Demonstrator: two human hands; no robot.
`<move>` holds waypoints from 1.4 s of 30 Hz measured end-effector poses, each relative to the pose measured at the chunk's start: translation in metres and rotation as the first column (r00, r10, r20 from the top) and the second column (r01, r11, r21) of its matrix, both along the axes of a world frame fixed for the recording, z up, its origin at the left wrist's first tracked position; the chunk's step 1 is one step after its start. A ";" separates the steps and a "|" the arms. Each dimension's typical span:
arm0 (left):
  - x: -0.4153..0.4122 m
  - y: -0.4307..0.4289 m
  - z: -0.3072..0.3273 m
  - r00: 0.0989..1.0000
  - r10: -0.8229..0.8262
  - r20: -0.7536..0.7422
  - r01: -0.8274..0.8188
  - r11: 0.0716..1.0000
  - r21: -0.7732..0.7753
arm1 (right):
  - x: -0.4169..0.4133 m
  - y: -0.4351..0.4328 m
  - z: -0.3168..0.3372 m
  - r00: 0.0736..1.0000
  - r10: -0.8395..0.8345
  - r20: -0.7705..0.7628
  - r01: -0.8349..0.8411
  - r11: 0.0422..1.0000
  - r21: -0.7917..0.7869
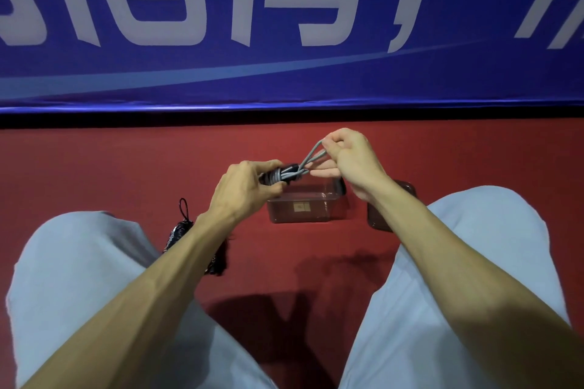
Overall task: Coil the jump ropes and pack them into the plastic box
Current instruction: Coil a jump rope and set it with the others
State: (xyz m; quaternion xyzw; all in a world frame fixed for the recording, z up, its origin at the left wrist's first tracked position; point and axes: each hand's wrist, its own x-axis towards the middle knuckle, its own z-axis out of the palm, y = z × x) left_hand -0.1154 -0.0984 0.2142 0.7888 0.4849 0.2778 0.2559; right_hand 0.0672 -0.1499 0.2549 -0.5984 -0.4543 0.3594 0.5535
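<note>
A grey jump rope [277, 174], wound round black handles, is gripped by the curled left hand [243, 191]. Its loose loop is pinched in the right hand [350, 161], whose other fingers are stretched out. The rope is held above the clear plastic box [300, 210] on the red floor [94, 167]. A black jump rope [178, 232] is lying nearby.

- Left grip [243, 189] curled round coiled grey jump rope [279, 174].
- Right grip [350, 158], just beside left grip, pinches the rope's loose loop [311, 151].
- Plastic box [300, 213] on red floor [94, 174] below both grips; black rope bundle [178, 232] beside left forearm.
</note>
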 end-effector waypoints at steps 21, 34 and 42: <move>-0.002 -0.006 0.005 0.851 0.007 0.525 0.251 0.873 -0.419 | -0.007 0.029 -0.005 0.591 -0.025 -0.807 0.067 0.998 0.018; 0.004 0.025 -0.018 0.679 0.415 0.606 0.078 0.780 -0.621 | -0.044 0.066 -0.058 0.987 0.133 -0.094 -0.155 0.943 -0.294; -0.002 0.060 -0.053 0.642 0.555 0.529 0.013 0.682 -0.732 | -0.046 0.095 -0.103 0.974 0.166 -0.153 -0.206 0.929 -0.306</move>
